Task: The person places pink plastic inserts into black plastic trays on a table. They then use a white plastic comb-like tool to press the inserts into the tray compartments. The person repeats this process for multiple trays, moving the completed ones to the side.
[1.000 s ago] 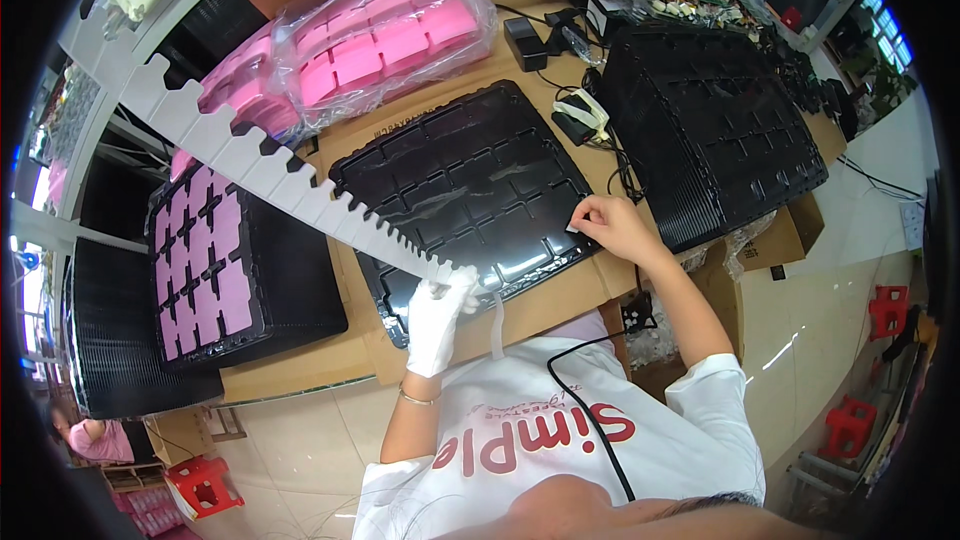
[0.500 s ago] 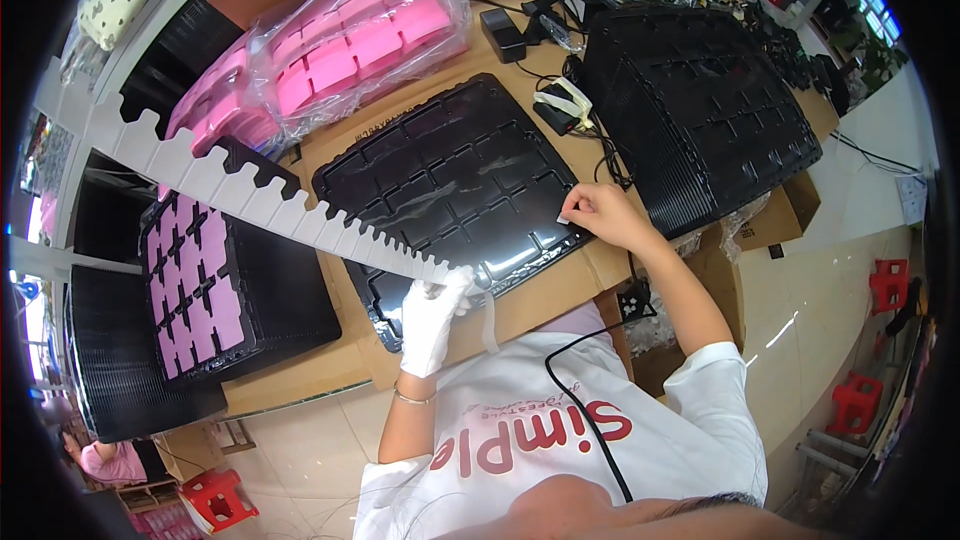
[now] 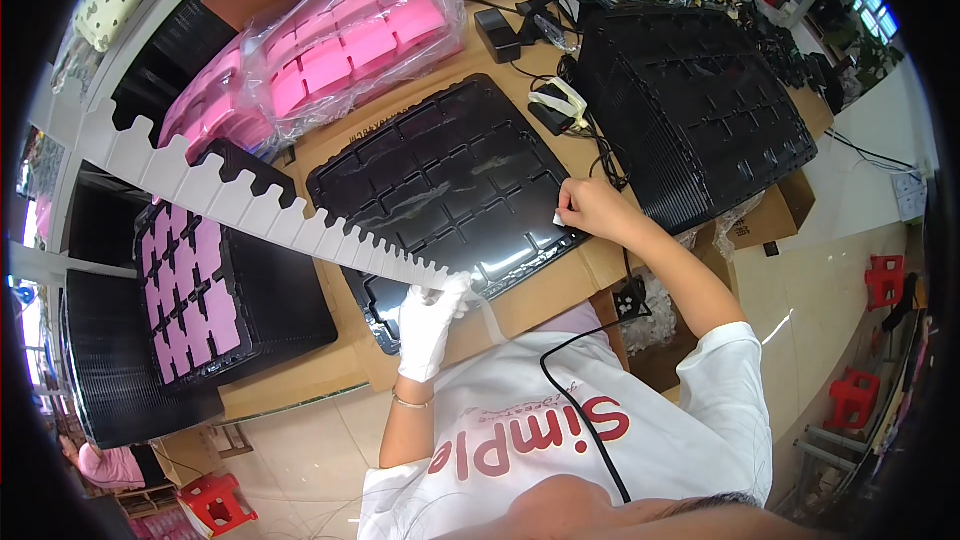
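Observation:
My left hand, in a white glove, is closed on the near end of a long white strip with a toothed edge. From there the strip rises to the far left, growing larger toward its far end, and a thin tail of it hangs beside the glove. A shallow black plastic tray with cross-shaped ridges lies in front of me, partly covered by the strip. Over the tray's right edge, my bare right hand pinches a small white piece between thumb and fingers.
At the right stands a tall stack of black trays. To the left, another black stack carries a pink-filled tray. Pink trays in clear plastic lie behind. A black adapter and cables sit on the cardboard.
The view has shifted slightly. Both hands keep nearly the same places; the right fingertips now sit a touch higher by the tray's edge, with the white piece still in them.

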{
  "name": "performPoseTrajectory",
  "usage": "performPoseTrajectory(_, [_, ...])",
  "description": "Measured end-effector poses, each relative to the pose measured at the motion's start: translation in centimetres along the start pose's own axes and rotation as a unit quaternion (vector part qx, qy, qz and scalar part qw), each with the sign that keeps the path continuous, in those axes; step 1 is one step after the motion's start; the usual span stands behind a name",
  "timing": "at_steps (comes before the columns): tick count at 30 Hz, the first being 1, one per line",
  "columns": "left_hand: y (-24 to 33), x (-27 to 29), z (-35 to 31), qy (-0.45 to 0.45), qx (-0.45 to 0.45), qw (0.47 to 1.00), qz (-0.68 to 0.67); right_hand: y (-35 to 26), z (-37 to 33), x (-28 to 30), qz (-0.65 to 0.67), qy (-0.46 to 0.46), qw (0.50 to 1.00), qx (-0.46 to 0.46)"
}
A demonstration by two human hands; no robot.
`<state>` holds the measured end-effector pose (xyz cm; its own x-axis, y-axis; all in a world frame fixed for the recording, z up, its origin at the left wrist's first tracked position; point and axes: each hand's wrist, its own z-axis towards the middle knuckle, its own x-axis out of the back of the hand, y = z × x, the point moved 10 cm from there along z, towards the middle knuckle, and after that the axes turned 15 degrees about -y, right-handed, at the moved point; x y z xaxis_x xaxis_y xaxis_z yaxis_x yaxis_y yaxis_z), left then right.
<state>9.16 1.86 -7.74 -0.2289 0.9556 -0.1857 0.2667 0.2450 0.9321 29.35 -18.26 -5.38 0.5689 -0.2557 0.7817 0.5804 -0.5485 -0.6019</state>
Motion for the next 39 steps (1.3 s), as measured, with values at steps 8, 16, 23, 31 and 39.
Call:
performPoseTrajectory(8, [0.0, 0.0, -0.1, 0.001, -0.004, 1.0, -0.014, 0.5, 0.0, -0.1, 0.033, -0.026, 0.996, -0.079])
performPoseTrajectory(16, [0.2, -0.2, -0.2, 0.009, -0.012, 1.0, -0.009, 0.0, -2.4, -0.5, 0.131, -0.062, 0.989, -0.024])
performPoseTrajectory(23, [1.0, 1.8, -4.0, 0.059, 0.003, 0.982, 0.181, 3.3, -17.8, 0.4, 0.165, 0.055, 0.968, -0.179])
performPoseTrajectory(31, [5.7, -2.5, -6.9, 0.019, -0.261, 0.684, 0.681, 16.4, -33.8, -8.5, -0.335, 0.066, 0.804, -0.487])
performPoseTrajectory(39, [4.7, -0.6, -6.0, -0.071, -0.202, 0.669, 0.712, -5.6, -15.2, 1.2, 0.271, 0.015, 0.962, -0.002])
